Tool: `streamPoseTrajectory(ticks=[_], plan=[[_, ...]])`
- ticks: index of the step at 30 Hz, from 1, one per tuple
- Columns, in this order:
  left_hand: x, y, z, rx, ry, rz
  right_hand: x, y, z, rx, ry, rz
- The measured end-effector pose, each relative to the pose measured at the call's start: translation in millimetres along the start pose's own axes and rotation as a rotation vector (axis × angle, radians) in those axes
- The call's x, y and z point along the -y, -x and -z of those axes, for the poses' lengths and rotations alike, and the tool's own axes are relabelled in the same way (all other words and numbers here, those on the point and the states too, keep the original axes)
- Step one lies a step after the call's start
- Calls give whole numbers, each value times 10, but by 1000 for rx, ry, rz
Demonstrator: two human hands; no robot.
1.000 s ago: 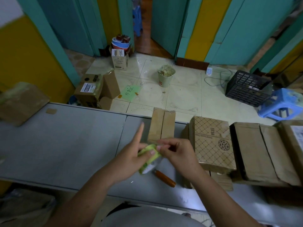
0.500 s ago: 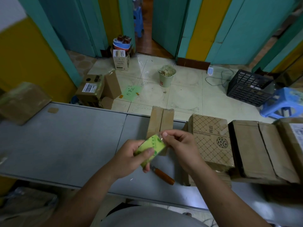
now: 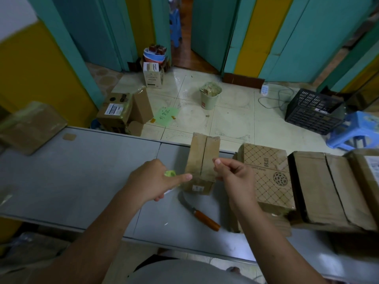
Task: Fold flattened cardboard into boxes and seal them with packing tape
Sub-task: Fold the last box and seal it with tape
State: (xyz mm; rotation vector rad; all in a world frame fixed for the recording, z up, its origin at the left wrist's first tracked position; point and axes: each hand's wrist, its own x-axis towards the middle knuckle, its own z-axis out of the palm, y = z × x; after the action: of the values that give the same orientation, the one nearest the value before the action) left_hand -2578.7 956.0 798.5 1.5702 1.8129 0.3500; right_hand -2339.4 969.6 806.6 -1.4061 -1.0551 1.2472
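Observation:
A small brown cardboard box [image 3: 202, 160] stands on the grey table [image 3: 82, 171], its top flaps closed along a middle seam. Just left of the box, my left hand [image 3: 151, 181] grips a green tape roll [image 3: 170, 173], which the fingers mostly hide; the index finger points at the box. My right hand [image 3: 231, 175] hovers at the box's right edge, thumb and forefinger pinched together as on the end of clear tape. The tape strip itself is too faint to make out.
A knife with an orange handle [image 3: 205, 219] lies on the table below the box. A patterned box [image 3: 266, 173] and larger brown boxes [image 3: 328, 187] crowd the right side. Flat cardboard [image 3: 30, 126] lies at far left. On the floor beyond stand a bucket [image 3: 210, 95], a black crate [image 3: 313, 111] and a blue stool [image 3: 356, 130].
My hands were together on the green roll; now they have drawn apart. The left went left with the roll, and the pinched right hand moved right over the small box.

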Motion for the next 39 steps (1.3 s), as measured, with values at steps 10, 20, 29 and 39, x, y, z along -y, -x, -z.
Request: streamPoseTrajectory(ticks=[10, 20, 29, 39], plan=[[377, -127, 185, 261, 802, -310, -221, -5, 61, -68, -134, -259], [683, -572, 240, 199, 32, -178, -368, 119, 12, -243, -48, -207], [504, -927, 233, 356, -242, -244, -601, 43, -203, -434, 84, -179], [343, -1170, 125, 553, -276, -328, -880, -36, -310, -563, -150, -350]])
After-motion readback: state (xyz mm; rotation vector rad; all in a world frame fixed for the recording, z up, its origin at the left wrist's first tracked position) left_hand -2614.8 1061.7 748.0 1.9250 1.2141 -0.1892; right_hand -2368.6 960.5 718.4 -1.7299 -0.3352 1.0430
